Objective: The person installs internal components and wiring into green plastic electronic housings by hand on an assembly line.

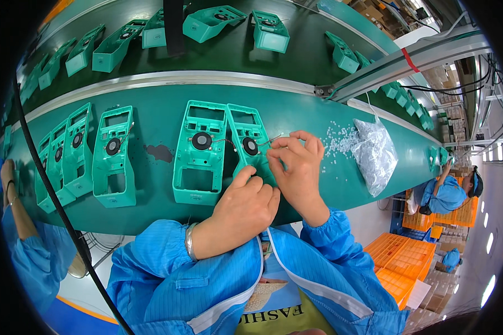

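Note:
Two green plastic housings lie side by side before me, each with a round black speaker. The right housing (243,116) is tilted, and its lower end is partly hidden by my hands. My left hand (245,205) is closed at that lower end, its curled fingers against the housing. Just right of the same housing's speaker (250,146), my right hand (297,167) is closed, thumb and fingers pinched at the thin wires (269,139) coming from it. The left housing (180,167) lies flat with its own speaker (201,140) and wires, untouched.
Several more housings (113,190) lie at left. A clear bag (375,153) has small pale pieces (340,139) spilled beside it. Behind runs a conveyor (302,50) carrying housings, with a metal post (397,64) at right. Another person's arm (19,215) reaches in at left; orange crates (399,257) stand right.

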{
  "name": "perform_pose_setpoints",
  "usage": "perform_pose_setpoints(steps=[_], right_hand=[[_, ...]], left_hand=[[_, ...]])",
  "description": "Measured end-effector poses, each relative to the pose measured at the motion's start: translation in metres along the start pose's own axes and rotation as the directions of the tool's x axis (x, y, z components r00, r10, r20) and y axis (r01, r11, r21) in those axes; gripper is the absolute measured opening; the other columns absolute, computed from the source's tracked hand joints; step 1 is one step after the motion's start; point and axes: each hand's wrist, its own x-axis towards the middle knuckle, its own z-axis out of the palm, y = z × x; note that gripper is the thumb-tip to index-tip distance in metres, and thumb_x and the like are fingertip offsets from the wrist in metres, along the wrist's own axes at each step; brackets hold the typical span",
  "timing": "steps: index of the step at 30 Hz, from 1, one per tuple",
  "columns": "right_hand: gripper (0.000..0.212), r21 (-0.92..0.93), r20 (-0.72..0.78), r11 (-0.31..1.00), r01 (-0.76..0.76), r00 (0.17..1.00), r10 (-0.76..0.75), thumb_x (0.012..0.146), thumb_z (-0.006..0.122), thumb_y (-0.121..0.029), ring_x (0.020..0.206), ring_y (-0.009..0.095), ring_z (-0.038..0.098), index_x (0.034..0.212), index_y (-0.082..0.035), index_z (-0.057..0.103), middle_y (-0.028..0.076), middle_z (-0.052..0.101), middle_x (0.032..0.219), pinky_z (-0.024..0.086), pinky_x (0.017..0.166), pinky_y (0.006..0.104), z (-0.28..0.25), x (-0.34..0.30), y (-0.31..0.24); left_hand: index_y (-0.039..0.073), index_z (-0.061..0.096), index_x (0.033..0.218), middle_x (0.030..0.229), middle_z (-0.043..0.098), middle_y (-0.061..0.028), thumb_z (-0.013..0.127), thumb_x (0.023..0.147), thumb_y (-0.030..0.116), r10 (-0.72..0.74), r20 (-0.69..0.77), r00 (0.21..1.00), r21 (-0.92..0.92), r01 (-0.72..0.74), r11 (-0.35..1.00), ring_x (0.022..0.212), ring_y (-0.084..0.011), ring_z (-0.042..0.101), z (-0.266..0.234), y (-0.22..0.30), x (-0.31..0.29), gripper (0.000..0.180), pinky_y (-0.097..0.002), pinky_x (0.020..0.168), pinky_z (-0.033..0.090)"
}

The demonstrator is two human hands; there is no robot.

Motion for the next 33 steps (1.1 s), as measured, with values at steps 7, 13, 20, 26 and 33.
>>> perform_pose_setpoints(steps=[7,13,20,26,33], right_hand=[[0.015,0.014,0.076,1.000,-0.002,0.997,0.001,0.080,0.078,-0.007,0.121,0.034,0.055,0.095,-0.009,0.079,0.005,0.067,0.119,0.036,0.105,0.0526,-0.011,-0.006,0.001],[0.023,0.172,0.141,0.982,-0.078,0.988,0.054,0.085,0.076,-0.007,0.124,0.034,0.054,0.107,-0.011,0.080,0.009,0.063,0.131,0.037,0.107,0.0497,-0.023,-0.009,0.017],[0.024,0.157,0.179,0.985,0.076,0.978,-0.104,0.085,0.076,-0.007,0.123,0.034,0.054,0.108,-0.011,0.079,0.009,0.064,0.130,0.039,0.106,0.0467,-0.021,-0.006,0.011],[0.021,0.312,0.104,0.949,-0.042,0.995,0.009,0.082,0.077,-0.005,0.118,0.032,0.056,0.102,-0.011,0.079,0.007,0.065,0.124,0.042,0.100,0.0470,-0.017,-0.009,0.029],[0.019,0.102,0.026,0.981,0.163,0.986,-0.167,0.074,0.081,-0.005,0.111,0.031,0.059,0.092,-0.009,0.077,0.006,0.066,0.113,0.044,0.097,0.0479,-0.013,0.001,0.018]], left_hand=[[0.001,0.075,0.099,0.072,0.055,-0.0043,0.070,0.078,0.009,-0.012,0.037,0.999,-0.018,0.013,1.000,0.076,-0.0210,0.057,-0.001,0.000,0.001,0.022,-0.0457,0.095,0.049],[0.004,0.076,0.101,0.074,0.056,-0.0031,0.072,0.082,0.009,-0.034,0.025,0.999,-0.038,0.035,0.999,0.077,-0.0199,0.058,-0.005,-0.001,0.000,0.020,-0.0462,0.096,0.049],[0.006,0.075,0.103,0.074,0.056,-0.0017,0.076,0.082,0.013,-0.020,0.082,0.996,0.000,0.020,1.000,0.077,-0.0190,0.058,-0.006,-0.001,0.001,0.022,-0.0464,0.097,0.047],[0.008,0.074,0.106,0.075,0.057,-0.0005,0.078,0.080,0.015,-0.032,0.119,0.992,0.004,0.032,0.999,0.077,-0.0185,0.058,-0.011,-0.001,0.000,0.027,-0.0467,0.097,0.047],[0.008,0.074,0.105,0.075,0.056,-0.0003,0.079,0.080,0.014,-0.045,0.110,0.993,-0.007,0.046,0.999,0.076,-0.0186,0.057,-0.010,-0.001,0.002,0.027,-0.0462,0.097,0.047]])
